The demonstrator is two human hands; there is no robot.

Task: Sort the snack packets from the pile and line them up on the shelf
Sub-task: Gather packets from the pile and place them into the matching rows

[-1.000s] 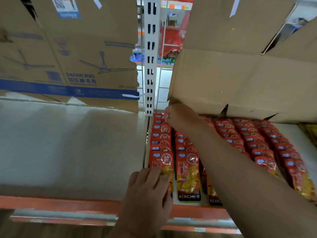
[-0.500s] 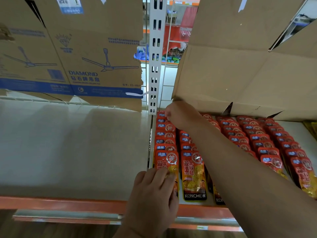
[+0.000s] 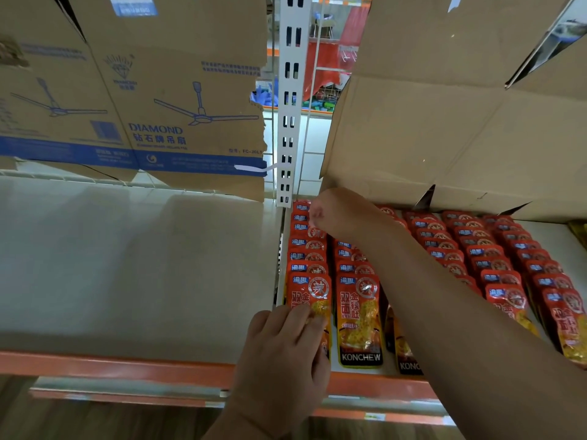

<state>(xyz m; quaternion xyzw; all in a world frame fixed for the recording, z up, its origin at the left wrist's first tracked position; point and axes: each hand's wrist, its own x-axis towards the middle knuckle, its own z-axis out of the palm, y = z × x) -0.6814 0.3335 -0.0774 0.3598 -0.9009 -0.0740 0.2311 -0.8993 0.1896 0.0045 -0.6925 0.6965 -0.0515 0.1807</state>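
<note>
My left hand (image 3: 286,350) lies flat, fingers straight on the front Konchew packet (image 3: 309,292) of the leftmost row (image 3: 306,246). Beyond it, my right hand (image 3: 332,212) curls at the row's back; I cannot tell whether it pinches anything. The packet looks light, floppy and slippery, so I'd pinch its top seam.

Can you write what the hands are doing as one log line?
left hand: fingers rest on front snack packet | right hand: curled at back of packet row | grip: unclear

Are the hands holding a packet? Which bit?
Left hand rests on the front packet, low down. Right hand is curled at the back of that row; a grip cannot be told.
</note>
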